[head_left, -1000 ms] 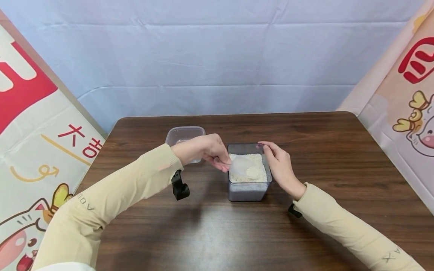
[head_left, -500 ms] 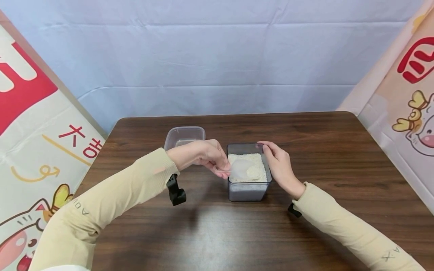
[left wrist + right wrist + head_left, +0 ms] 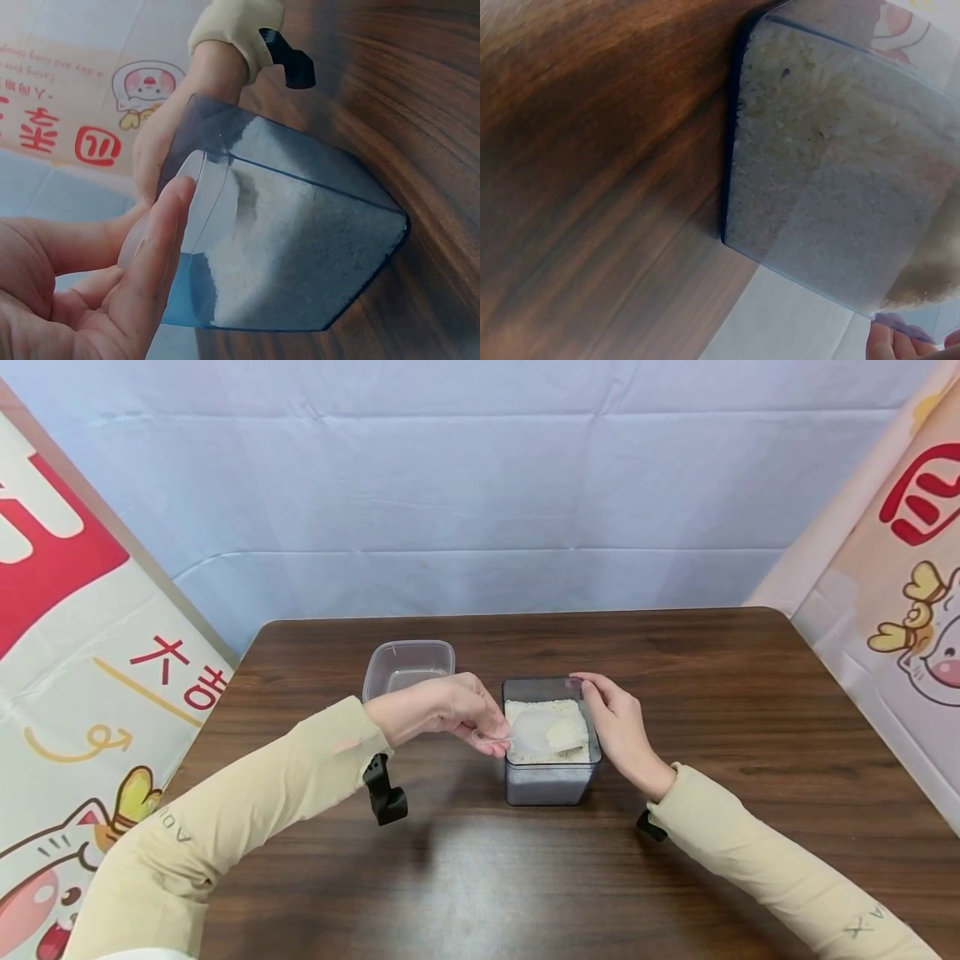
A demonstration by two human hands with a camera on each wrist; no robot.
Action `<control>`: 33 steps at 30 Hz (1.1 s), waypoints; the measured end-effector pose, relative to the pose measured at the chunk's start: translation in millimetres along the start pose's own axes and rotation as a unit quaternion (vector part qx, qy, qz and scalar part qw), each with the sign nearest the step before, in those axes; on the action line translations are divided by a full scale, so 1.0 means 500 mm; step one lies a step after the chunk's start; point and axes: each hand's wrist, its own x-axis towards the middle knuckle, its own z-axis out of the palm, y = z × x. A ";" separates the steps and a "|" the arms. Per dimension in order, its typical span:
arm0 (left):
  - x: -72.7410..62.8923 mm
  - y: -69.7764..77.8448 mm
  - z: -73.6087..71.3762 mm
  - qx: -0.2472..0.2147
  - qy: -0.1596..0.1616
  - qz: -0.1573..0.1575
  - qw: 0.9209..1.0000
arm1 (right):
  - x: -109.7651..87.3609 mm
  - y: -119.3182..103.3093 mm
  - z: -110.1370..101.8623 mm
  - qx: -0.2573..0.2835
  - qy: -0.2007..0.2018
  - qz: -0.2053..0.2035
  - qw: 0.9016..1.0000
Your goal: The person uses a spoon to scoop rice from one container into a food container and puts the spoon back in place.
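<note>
My left hand (image 3: 472, 714) pinches the handle of a translucent plastic scoop (image 3: 531, 732) between thumb and fingers. The scoop lies over the rice (image 3: 262, 217), with white grains at its far end. The rice fills much of a smoky see-through container (image 3: 551, 787) standing upright on the table. My right hand (image 3: 618, 731) grips that container's right rim near the back corner, thumb inside or on top of the edge. In the right wrist view, fingertips (image 3: 900, 343) show at the rim, and rice is pressed against the clear wall.
A shallow clear plastic tub (image 3: 408, 664) stands behind my left wrist, its near part hidden. The brown wooden table (image 3: 712, 693) meets a pale cloth backdrop (image 3: 480, 485) at its far edge. Printed banners (image 3: 918, 610) flank both sides.
My left hand has shifted slightly toward the near side of the table with the scoop, uncovering more of the clear tub. The right hand and the container have stayed in place.
</note>
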 end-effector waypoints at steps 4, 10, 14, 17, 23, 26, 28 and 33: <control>0.000 -0.004 0.002 -0.012 0.011 0.003 1.000 | 0.000 -0.002 0.001 -0.003 0.001 0.000 1.000; -0.002 -0.011 0.003 -0.022 0.013 0.010 1.000 | -0.001 -0.007 0.000 -0.009 0.004 0.009 1.000; -0.004 -0.017 0.000 -0.029 0.016 0.014 0.999 | -0.002 -0.008 0.000 -0.008 0.004 0.013 1.000; -0.005 -0.023 -0.003 -0.033 0.019 0.020 0.999 | -0.002 -0.007 0.000 -0.001 0.001 0.013 1.000; -0.004 -0.036 -0.007 -0.045 0.021 0.029 0.998 | -0.002 -0.005 0.002 0.011 0.006 0.007 1.000; -0.004 -0.040 -0.006 -0.053 0.022 0.037 0.998 | -0.002 -0.005 0.003 0.013 0.012 0.002 1.000; -0.005 -0.043 -0.004 -0.056 0.022 0.042 0.997 | -0.001 -0.005 0.003 0.014 0.014 0.001 1.000; -0.005 -0.050 -0.004 -0.061 0.022 0.052 0.997 | -0.001 -0.008 0.004 0.020 0.013 0.000 1.000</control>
